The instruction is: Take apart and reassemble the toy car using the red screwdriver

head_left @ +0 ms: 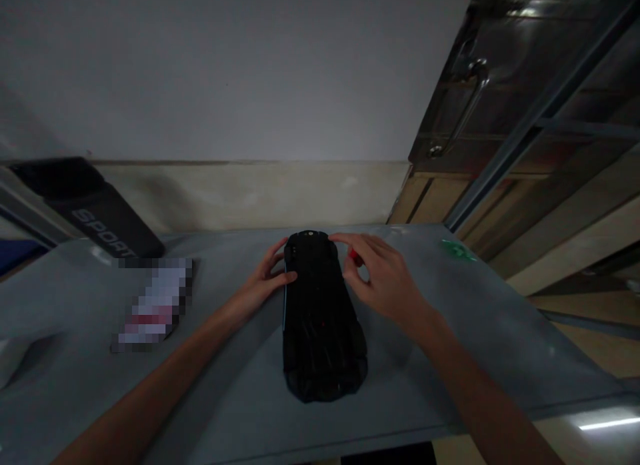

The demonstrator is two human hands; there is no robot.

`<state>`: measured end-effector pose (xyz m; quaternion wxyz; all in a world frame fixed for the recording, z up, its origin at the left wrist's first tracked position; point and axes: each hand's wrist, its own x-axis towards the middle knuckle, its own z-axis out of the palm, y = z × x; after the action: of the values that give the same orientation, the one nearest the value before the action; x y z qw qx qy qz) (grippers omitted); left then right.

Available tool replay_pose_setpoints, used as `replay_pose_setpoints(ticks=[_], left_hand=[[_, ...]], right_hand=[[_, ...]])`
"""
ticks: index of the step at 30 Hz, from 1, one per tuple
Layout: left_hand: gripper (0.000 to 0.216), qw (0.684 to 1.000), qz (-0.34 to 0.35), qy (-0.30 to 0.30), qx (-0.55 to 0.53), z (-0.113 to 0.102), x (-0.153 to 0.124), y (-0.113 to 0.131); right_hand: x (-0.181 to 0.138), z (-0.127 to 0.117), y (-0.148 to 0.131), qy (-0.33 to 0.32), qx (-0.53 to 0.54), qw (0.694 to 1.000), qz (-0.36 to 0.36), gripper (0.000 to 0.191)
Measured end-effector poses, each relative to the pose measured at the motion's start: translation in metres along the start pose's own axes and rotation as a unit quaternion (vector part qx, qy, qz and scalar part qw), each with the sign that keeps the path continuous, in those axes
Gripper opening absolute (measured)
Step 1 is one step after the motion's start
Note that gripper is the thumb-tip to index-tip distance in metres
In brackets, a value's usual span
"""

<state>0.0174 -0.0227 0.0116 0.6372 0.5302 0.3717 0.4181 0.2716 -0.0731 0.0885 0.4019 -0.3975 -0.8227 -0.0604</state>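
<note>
A long black object, shaped like a toy car turned upside down, lies lengthwise on the grey table. My left hand rests against its far left side, fingers curled onto the edge. My right hand hovers at its far right side, fingers bent around a small red thing that I cannot make out clearly.
A blurred-out flat item lies on the table to the left. A black bag marked "SPORT" leans at the back left. A green mark sits at the table's far right. A metal door stands to the right.
</note>
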Motion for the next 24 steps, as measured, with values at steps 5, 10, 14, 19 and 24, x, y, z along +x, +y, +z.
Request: replay_pose_setpoints(ticks=[5, 10, 14, 19, 24], left_hand=[[0.09, 1.0, 0.007, -0.004, 0.013, -0.001, 0.001, -0.001], [0.093, 1.0, -0.004, -0.005, 0.007, -0.002, 0.001, 0.0], [0.093, 1.0, -0.006, 0.0, 0.006, -0.001, 0.0, 0.001], [0.091, 1.0, -0.007, -0.002, 0.003, 0.0, -0.001, 0.002], [0.093, 1.0, 0.003, -0.003, 0.012, -0.003, 0.002, -0.002]], right_hand=[[0.0, 0.001, 0.004, -0.018, 0.004, 1.0, 0.012, 0.032], [0.001, -0.004, 0.002, -0.051, -0.01, 0.997, 0.05, 0.025], [0.001, -0.011, 0.0, -0.051, 0.019, 0.997, 0.047, 0.034], [0.002, -0.012, 0.002, -0.038, 0.037, 0.998, 0.033, 0.034], [0.001, -0.007, 0.005, -0.03, 0.028, 0.998, 0.053, 0.018]])
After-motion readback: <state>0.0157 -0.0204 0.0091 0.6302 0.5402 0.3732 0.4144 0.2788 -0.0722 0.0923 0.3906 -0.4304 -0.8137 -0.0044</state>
